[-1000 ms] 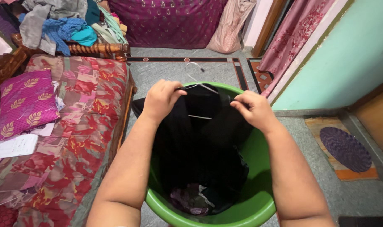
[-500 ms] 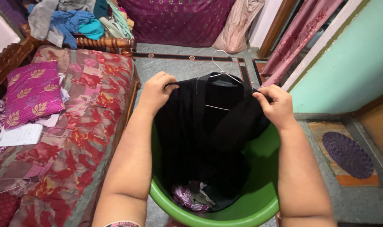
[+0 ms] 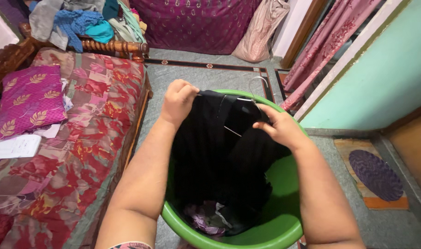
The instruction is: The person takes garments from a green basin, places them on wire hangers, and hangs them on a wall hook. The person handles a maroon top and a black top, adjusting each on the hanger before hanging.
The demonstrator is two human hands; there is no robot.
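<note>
**Black garment on a wire hanger, held over a green tub**

The black garment (image 3: 210, 138) is hanging on a thin wire hanger (image 3: 247, 99) above the green tub (image 3: 284, 175), its lower part trailing down among the crumpled clothes inside (purple and grey pieces are showing at the bottom). The left hand (image 3: 178, 101) is gripping one shoulder of the cloth in a closed fist. The right hand (image 3: 279, 127) is pinching the other shoulder beside the hanger's hook. A bed with a red patterned cover (image 3: 95, 120) is standing just left of the tub.

head cam | worn high, looks steeply down | close over green tub (image 3: 284, 221) | single view
</note>
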